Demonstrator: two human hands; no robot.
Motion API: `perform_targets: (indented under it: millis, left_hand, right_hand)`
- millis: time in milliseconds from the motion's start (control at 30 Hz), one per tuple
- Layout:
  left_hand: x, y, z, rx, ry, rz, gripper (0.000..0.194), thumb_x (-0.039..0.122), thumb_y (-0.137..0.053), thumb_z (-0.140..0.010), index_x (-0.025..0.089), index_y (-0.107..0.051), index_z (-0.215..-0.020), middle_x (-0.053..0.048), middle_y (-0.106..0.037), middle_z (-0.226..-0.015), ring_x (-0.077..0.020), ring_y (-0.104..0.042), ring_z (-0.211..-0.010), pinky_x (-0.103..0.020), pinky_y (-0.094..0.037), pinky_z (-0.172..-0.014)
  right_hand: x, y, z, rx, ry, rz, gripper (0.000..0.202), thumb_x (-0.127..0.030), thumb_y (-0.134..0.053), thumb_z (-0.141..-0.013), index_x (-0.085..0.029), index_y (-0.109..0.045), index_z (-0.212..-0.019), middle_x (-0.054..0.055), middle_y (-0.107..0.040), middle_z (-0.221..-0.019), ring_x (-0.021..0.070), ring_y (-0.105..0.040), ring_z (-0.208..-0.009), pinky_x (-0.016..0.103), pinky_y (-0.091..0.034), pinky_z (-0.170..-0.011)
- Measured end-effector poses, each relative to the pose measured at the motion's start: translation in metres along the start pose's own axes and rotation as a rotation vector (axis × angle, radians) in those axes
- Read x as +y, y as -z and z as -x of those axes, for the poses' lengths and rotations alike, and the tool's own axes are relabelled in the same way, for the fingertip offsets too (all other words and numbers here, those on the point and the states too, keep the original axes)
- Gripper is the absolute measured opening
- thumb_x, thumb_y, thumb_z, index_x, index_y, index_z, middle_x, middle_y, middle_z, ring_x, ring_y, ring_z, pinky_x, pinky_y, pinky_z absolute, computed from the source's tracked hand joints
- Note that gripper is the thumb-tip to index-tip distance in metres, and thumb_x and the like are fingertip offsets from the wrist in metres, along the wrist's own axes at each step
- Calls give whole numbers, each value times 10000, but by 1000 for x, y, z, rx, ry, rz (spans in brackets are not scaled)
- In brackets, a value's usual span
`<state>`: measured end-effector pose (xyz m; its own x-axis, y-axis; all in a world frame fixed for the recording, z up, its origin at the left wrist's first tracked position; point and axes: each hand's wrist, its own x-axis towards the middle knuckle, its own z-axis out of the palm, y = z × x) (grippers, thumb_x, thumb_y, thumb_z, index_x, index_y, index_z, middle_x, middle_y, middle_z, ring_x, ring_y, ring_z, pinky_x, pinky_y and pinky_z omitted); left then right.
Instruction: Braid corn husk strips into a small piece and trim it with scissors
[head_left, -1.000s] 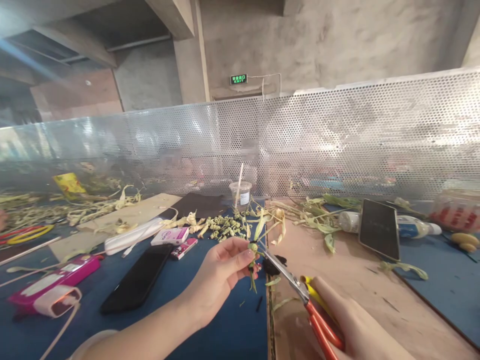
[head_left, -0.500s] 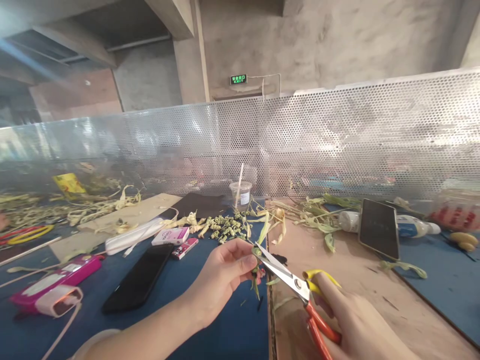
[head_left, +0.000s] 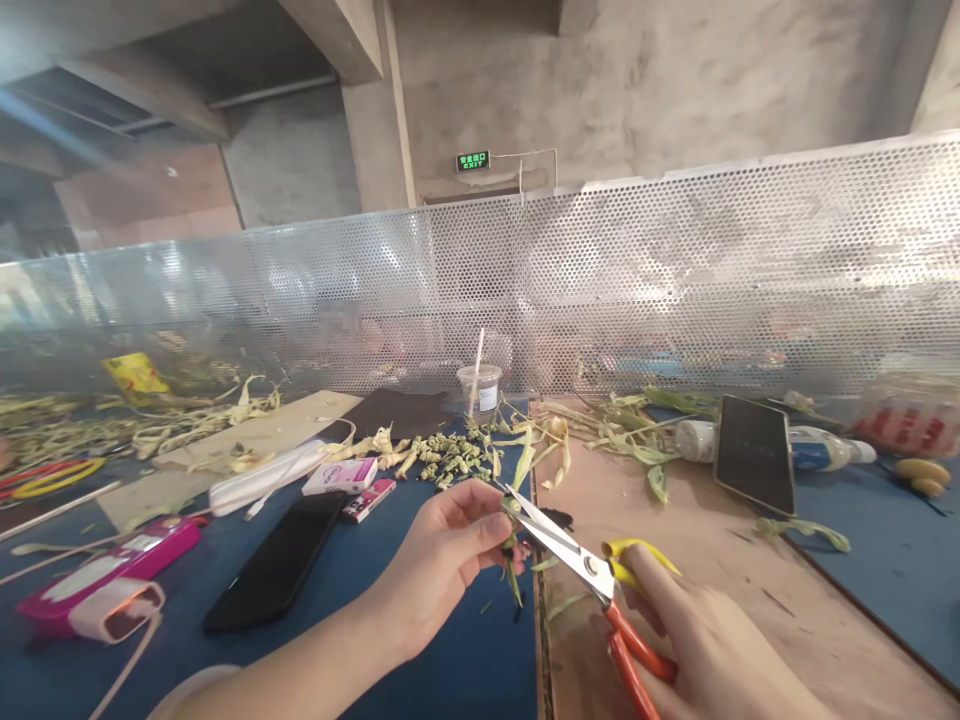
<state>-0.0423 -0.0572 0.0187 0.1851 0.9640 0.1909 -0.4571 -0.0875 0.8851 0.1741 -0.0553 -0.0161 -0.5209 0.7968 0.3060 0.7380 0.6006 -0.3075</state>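
My left hand (head_left: 442, 565) is closed in a pinch on a small green knotted plant piece (head_left: 513, 560), its leafy end hanging below the fingertips. In my right hand (head_left: 709, 630) are scissors (head_left: 574, 550) with red and yellow handles. Their blades stand slightly apart, and the tips reach the plant piece beside my left fingertips. Whether they touch it I cannot tell. Beyond my hands lies a heap of small green knotted pieces (head_left: 454, 458), with pale dry leaves (head_left: 555, 455) at its right.
A black phone (head_left: 277, 565), a white power bank (head_left: 266, 475) and a magenta power strip (head_left: 112, 575) lie at left. A clear cup with a straw (head_left: 480, 388) stands at the back. Another phone (head_left: 754, 455) leans on a bottle (head_left: 825, 450) at right. A perforated metal screen (head_left: 637, 280) runs behind.
The view has shifted slightly. The scissor tips have moved a little left on the plant piece, and the blades look slightly wider apart. Both hands keep their grips.
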Motion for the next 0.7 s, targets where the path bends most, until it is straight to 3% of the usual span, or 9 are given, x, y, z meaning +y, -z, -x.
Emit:
perform_targets:
  millis: [333, 700]
  left_hand:
    - [0, -2, -1, 17, 25, -21, 134, 173, -714, -680, 144, -585, -698, 9, -599, -629, -107, -577, -561, -252, -473, -566]
    - [-1, -1, 0, 7, 32, 2, 130, 169, -708, -690, 149, -581, -712, 20, -587, -630, -104, -585, -565, -243, -482, -561]
  right_hand:
    - [-2, -1, -1, -14, -21, 2, 108, -277, -424, -796, -207, -350, -834, 73, -609, -845, 115, -492, -484, 239, -374, -471]
    - [2, -13, -1, 23, -52, -11, 91, -246, -435, -778, -214, -376, -840, 22, -593, -707, 175, -571, -579, 243, -376, -494]
